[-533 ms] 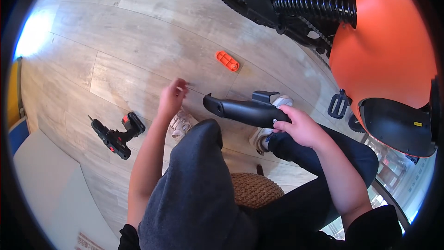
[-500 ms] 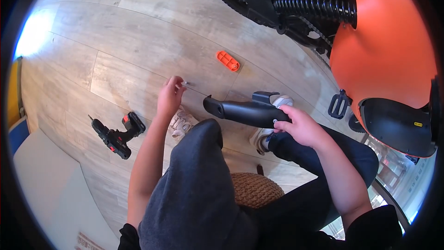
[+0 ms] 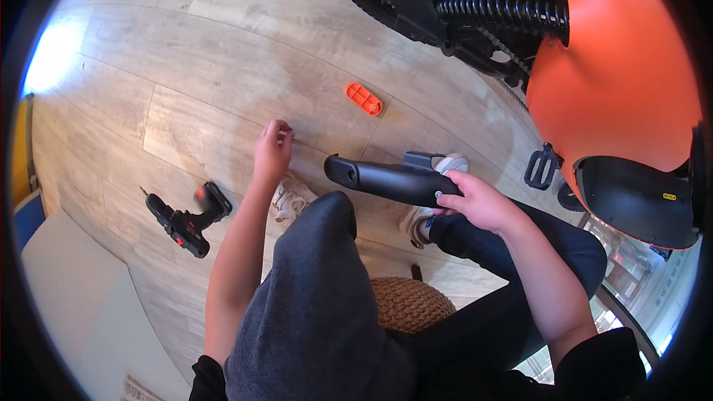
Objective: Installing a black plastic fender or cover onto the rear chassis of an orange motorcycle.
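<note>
My right hand is closed around one end of a long black curved plastic cover, thumb beside a small silver screw head set in it. The cover reaches left over the floor, its other end rounded with a hole, and a flat bracket-like tab rises near my hand. My left hand is apart from the cover, with its fingertips pinched around a small metal piece that is almost wholly hidden now. Nearest to this hand on the floor is an orange plastic part, oval and ribbed.
A black cordless drill lies on the wood-look floor at left. An orange and black vehicle with a spring, tyre and pedal stands at right. A woven stool is beneath me, and a white panel is at lower left.
The fingers of my left hand have curled, hiding the small silvery piece that stuck out of them before. My right hand keeps its hold on the black cover, almost unmoved.
</note>
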`<state>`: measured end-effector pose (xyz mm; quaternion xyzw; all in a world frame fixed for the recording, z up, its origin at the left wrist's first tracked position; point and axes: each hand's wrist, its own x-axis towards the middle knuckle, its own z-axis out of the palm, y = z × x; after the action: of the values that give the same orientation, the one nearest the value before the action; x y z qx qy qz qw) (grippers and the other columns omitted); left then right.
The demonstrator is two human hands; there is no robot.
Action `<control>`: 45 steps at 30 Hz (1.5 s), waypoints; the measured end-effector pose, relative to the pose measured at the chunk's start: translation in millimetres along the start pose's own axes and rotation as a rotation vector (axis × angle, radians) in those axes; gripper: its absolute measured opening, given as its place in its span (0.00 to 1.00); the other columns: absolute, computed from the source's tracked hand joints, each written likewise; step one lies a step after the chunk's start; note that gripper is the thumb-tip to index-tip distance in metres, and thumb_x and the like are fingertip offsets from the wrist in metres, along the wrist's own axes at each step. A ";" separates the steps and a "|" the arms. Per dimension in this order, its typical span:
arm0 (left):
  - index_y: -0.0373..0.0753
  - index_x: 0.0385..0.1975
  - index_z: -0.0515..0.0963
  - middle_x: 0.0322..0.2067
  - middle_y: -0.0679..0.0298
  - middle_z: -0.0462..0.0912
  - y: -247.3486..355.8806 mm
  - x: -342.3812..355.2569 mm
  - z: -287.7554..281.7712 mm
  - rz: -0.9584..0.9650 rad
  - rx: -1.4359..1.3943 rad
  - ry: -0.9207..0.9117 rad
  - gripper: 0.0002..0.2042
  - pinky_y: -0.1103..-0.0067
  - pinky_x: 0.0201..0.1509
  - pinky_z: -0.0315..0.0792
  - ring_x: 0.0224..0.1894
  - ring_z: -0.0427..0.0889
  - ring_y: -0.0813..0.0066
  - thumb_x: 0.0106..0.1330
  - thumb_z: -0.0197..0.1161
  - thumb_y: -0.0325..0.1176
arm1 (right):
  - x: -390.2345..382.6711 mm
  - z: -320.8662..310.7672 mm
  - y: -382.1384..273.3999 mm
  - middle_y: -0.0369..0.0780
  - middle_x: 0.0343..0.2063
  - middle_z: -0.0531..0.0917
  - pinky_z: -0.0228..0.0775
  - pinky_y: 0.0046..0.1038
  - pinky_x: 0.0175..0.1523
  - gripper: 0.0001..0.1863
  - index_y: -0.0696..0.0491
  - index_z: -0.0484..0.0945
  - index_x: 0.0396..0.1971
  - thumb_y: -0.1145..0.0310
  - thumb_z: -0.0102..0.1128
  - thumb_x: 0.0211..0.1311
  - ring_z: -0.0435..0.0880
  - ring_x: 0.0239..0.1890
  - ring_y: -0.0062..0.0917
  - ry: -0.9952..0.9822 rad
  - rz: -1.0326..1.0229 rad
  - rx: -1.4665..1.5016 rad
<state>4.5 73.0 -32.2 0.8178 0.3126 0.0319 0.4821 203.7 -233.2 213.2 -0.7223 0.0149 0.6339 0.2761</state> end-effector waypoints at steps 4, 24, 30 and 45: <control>0.36 0.42 0.76 0.33 0.64 0.81 8.2 -4.2 9.4 -0.242 -0.340 -0.032 0.07 0.80 0.35 0.78 0.32 0.84 0.77 0.68 0.66 0.25 | 5.3 -6.5 9.7 0.37 0.41 0.84 0.77 0.25 0.49 0.14 0.58 0.74 0.56 0.73 0.56 0.74 0.84 0.43 0.20 -0.076 0.060 0.157; 0.39 0.49 0.80 0.39 0.68 0.81 147.9 -33.4 -145.7 -0.255 -0.556 -0.039 0.10 0.81 0.44 0.75 0.39 0.78 0.81 0.70 0.63 0.27 | 161.5 -60.8 98.9 0.28 0.38 0.77 0.69 0.21 0.40 0.12 0.48 0.76 0.52 0.69 0.61 0.71 0.72 0.35 0.13 -0.204 -0.051 0.084; 0.33 0.53 0.75 0.39 0.65 0.75 304.3 -170.7 -348.5 0.173 -0.083 0.521 0.11 0.82 0.44 0.67 0.38 0.71 0.79 0.77 0.52 0.28 | 215.8 -33.8 134.9 0.30 0.32 0.81 0.68 0.24 0.34 0.11 0.50 0.82 0.43 0.66 0.70 0.63 0.73 0.30 0.17 0.092 -0.150 0.218; 0.31 0.32 0.77 0.24 0.56 0.82 491.8 -100.5 -185.4 0.386 0.530 -0.261 0.04 0.75 0.36 0.73 0.28 0.79 0.70 0.61 0.65 0.23 | 46.5 -46.7 -51.6 0.47 0.44 0.87 0.77 0.36 0.52 0.20 0.52 0.79 0.52 0.58 0.64 0.64 0.86 0.45 0.40 0.235 -0.626 -0.719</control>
<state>94.6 -6.0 489.4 0.9558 0.0856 -0.0646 0.2738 274.4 -193.7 191.9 -0.8083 -0.3917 0.3996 0.1833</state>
